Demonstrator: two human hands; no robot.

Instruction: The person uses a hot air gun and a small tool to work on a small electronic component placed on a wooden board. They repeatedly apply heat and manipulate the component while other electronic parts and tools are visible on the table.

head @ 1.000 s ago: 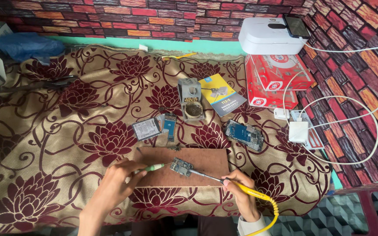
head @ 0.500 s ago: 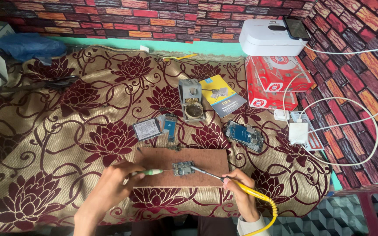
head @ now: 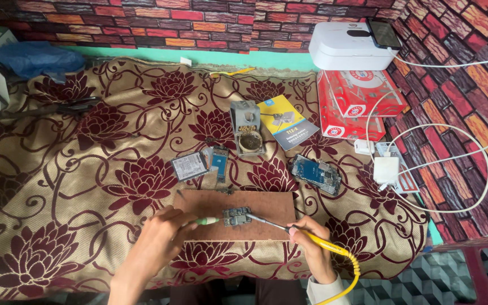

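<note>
The person's left hand [head: 156,243] curls its fingers narrowly round a slim tool with a pale green tip [head: 209,221], which points at a small circuit board [head: 236,216]; the right hand [head: 312,248] pinches a yellow-handled soldering iron [head: 289,229] like a pen, its thin metal tip touching the board's right edge and its ribbed yellow cord [head: 348,271] looping down past the wrist; the board lies on a flat brown wooden slab [head: 266,206], which rests on a tan cloth with maroon flowers [head: 114,169]; against half a second ago both hands and the board sit in much the same places, the iron's tip hardly moved; beyond the slab lie a small grey flat part [head: 188,166], a blue strip-shaped part [head: 219,162] and an opened phone [head: 316,174] with its blue insides showing; farther off stand a grey metal iron stand [head: 248,129], a blue and yellow booklet [head: 286,121], red cardboard boxes [head: 357,99], a white charger [head: 386,169] with looping white cable, and a smooth white box [head: 348,45] against the painted brick wall [head: 142,22].
</note>
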